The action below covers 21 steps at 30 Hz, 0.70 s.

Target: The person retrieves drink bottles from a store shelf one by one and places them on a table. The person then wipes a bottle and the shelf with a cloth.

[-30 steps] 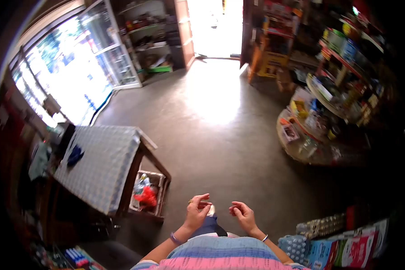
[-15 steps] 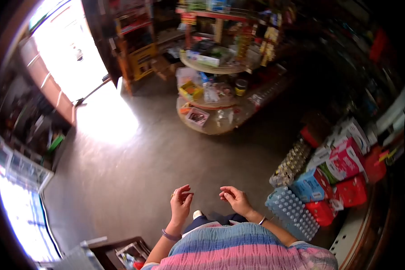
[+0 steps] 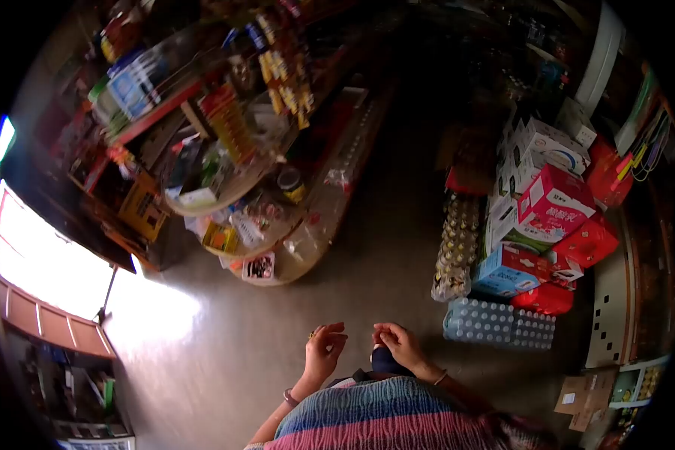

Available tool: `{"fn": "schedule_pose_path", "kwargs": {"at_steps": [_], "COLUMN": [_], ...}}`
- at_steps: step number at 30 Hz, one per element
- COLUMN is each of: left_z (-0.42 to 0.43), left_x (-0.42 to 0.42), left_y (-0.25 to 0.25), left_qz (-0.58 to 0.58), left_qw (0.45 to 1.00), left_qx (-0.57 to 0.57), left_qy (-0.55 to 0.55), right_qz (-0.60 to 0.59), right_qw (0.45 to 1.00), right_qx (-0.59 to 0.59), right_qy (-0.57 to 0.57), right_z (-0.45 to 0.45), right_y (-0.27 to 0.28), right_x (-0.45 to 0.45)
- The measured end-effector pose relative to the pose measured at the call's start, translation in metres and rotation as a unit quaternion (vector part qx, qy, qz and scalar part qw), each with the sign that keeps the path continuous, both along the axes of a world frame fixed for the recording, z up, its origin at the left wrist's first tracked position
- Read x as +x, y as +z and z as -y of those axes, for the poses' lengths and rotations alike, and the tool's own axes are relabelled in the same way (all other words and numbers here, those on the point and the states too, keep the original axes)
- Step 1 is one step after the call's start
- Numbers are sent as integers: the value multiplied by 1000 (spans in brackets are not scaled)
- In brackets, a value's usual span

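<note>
My left hand (image 3: 323, 352) is held in front of my body with its fingers loosely bent and the thumb apart. Nothing is in it, and a bracelet circles the wrist. Opposite it, my right hand (image 3: 400, 347) hangs in the air, also bare, its fingers half curled and pointing inward. A small gap separates the two hands, and neither touches anything. Beneath them lies the grey floor (image 3: 277, 360). To the right of my right hand, a pack of bottles in clear wrap (image 3: 478, 322) stands on the floor.
A rounded display shelf (image 3: 277, 274) full of small goods stands ahead to the left. On the right are a pink carton (image 3: 551, 199), a blue carton (image 3: 508, 268) and red packages. Cardboard boxes (image 3: 589, 396) lie lower right. Bright light enters at a doorway (image 3: 37, 240) on the left.
My view has turned to the right: the shelf and doorway shift left, and cardboard boxes come into sight lower right. Both hands stay in front of me, bare and a little closer together.
</note>
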<state>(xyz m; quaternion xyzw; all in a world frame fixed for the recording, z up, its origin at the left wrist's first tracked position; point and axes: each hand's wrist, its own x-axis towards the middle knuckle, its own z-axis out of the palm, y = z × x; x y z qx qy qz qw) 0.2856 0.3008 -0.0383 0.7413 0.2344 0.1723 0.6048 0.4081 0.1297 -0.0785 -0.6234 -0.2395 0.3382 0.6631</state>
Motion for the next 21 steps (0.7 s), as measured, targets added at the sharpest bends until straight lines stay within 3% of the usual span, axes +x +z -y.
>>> {"fn": "schedule_pose_path", "kwargs": {"at_steps": [3, 9, 13, 15, 17, 18, 21], "left_z": [-19, -44, -81, -99, -124, -143, -186], "left_x": [75, 193, 246, 281, 316, 335, 410], "left_y": [5, 21, -21, -37, -45, -66, -66], "left_qz": [4, 43, -1, 19, 22, 14, 10], "left_qw": [997, 997, 997, 998, 994, 994, 998], "left_qx": [56, -6, 44, -46, -106, -105, -58], "left_qy": [-59, -58, -62, -29, -22, -35, -39], "right_qz": [28, 4, 1, 26, -25, -32, -43], "right_qw": [998, 998, 999, 999, 999, 999, 998], "right_qx": [48, 45, -4, -30, 15, 2, -23], "right_qy": [-23, -53, -32, -13, -18, -23, -49], "right_z": [-18, -46, -81, -101, -121, -129, -160], "right_y": [3, 27, 28, 26, 8, 5, 25], "right_x": [74, 190, 244, 275, 310, 327, 399]}}
